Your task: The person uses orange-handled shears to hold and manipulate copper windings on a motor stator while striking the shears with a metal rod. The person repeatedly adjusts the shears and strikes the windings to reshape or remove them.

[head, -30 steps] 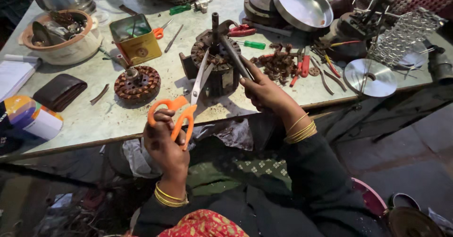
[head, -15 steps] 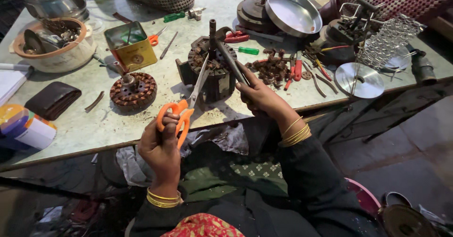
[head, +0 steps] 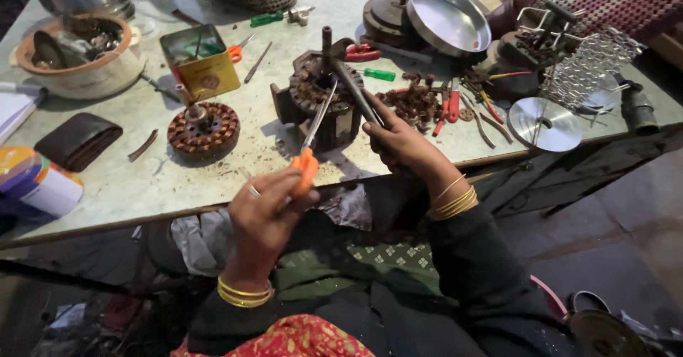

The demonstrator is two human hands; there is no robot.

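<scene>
Both hands at table edge [head: 178, 211] | left hand [head: 265, 211] grips scissors [head: 307, 154]; right hand [head: 398, 144] on motor [head: 320, 108]

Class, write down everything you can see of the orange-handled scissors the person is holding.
The scissors have bright orange handles that look like plastic and long, slim, grey metal blades. The left hand grips the handles, hiding most of them. The blades slant up and to the right, nearly closed, their tips reaching into the copper-coloured windings on top of the dark motor block on the table. The right hand does not touch them.
</scene>
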